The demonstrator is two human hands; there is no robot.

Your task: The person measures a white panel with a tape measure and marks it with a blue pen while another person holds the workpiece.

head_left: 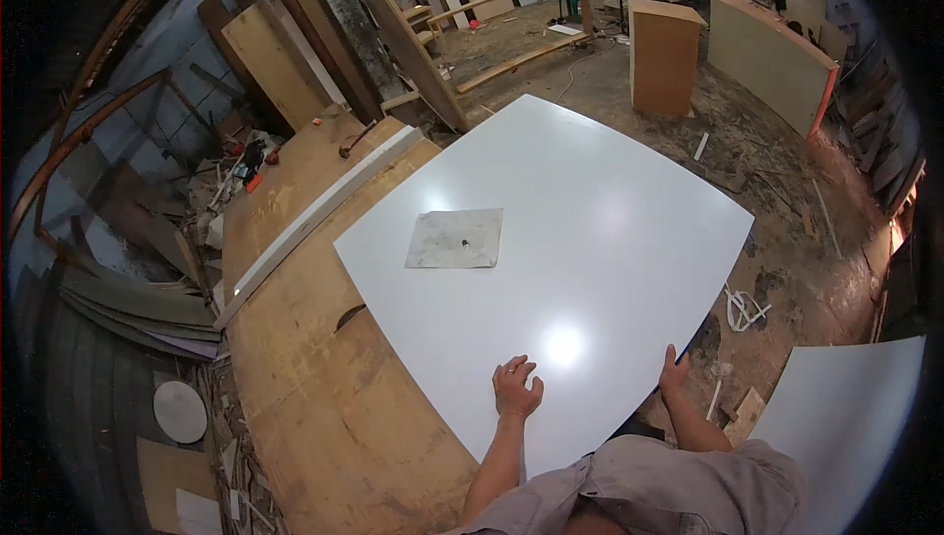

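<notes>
A large glossy white board (590,240) lies flat on a plywood workbench (315,387). My left hand (515,389) rests palm down on the board's near edge, fingers spread, a ring on one finger. My right hand (674,375) grips the board's near right edge, thumb on top and fingers under it. A small grey square slab (455,238) lies on the board toward its left side, well beyond both hands.
A long white strip (315,215) lies on the bench left of the board. A hammer (356,138) lies at the bench's far end. Another white sheet (846,417) sits lower right. A wooden cabinet (663,55), leaning planks (393,33) and floor scraps surround the bench.
</notes>
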